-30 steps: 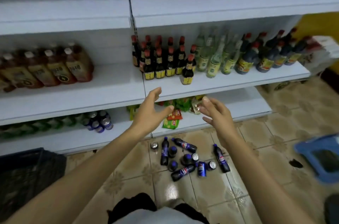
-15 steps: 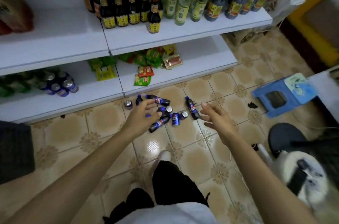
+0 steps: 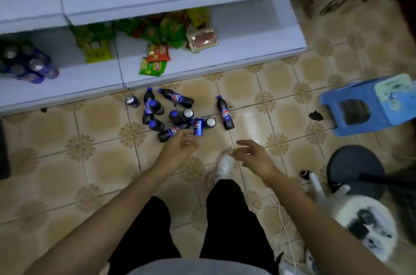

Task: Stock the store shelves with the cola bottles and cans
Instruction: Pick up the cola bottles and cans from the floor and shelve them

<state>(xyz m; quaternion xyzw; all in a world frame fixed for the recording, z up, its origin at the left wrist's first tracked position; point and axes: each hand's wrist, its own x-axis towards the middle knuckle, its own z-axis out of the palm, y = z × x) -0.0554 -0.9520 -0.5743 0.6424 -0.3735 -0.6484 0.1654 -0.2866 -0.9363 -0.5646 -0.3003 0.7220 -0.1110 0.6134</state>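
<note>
Seven Pepsi-logo bottles (image 3: 225,114), four cans (image 3: 210,122) piled on floor (image 3: 101,162). Just beside lying can (image 3: 198,127): left hand (image 3: 177,150), fingers loosely curled, empty. Right of it: right hand (image 3: 254,157), fingers apart, empty.

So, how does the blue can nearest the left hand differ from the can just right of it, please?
The blue can lies on its side, showing its logo; the neighbouring can stands upright, showing only its silver top. The blue can sits by the left hand; the neighbouring can is farther off. Both rest on the floor.

bare tile before cola bottles (image 3: 171,112), stool (image 3: 360,110) well right
</note>
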